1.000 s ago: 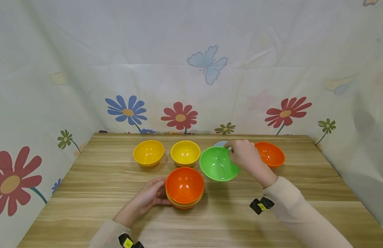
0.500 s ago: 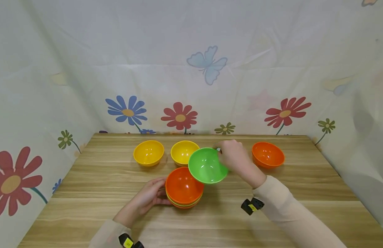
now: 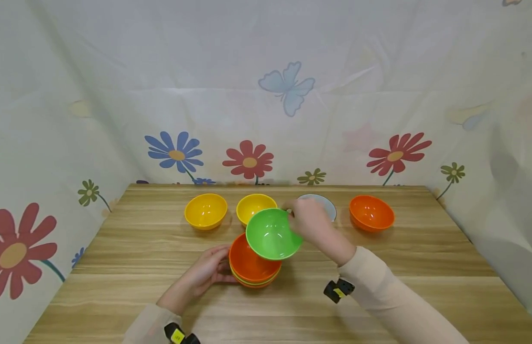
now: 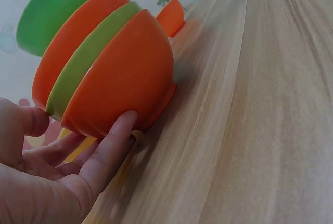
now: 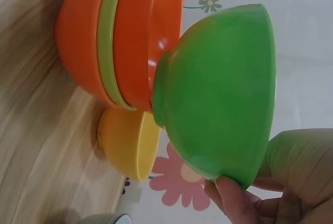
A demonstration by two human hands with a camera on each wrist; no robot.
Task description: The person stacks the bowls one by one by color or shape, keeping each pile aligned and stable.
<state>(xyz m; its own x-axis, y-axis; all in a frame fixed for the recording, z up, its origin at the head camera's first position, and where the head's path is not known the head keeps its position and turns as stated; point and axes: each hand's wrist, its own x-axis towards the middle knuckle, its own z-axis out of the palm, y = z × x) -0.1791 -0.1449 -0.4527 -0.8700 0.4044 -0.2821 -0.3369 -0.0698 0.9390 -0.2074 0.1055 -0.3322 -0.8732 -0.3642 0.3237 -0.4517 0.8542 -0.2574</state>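
Head view shows a wooden table (image 3: 119, 267) walled in by a pale cloth printed with flowers and a butterfly (image 3: 287, 88). Near the table's middle stands a stack of bowls (image 3: 250, 270), orange over green over orange; the left wrist view shows those three layers nested, the stack resting on the wood. Held in the air above the stack, overlapping its 1 o'clock rim and tilted with its mouth toward the camera, is a green bowl (image 3: 272, 234); in the right wrist view its base sits just beside the top orange bowl's rim, though whether they touch cannot be told. Behind the stack, toward 12 o'clock, runs a row of single bowls: a yellow bowl (image 3: 205, 210) at 11 o'clock, a second yellow bowl (image 3: 254, 205) partly covered by the green one, a white bowl (image 3: 326, 204) at 1 o'clock partly hidden by the hand, and an orange bowl (image 3: 371, 213) at 2 o'clock, well apart from the stack. The right hand (image 3: 309, 222) grasps the green bowl by its 3 o'clock rim, thumb and fingers pinching the edge. The left hand (image 3: 207, 272) rests at the stack's 9 o'clock side, fingers fairly straight against the lowest orange bowl's wall, not curled round it.
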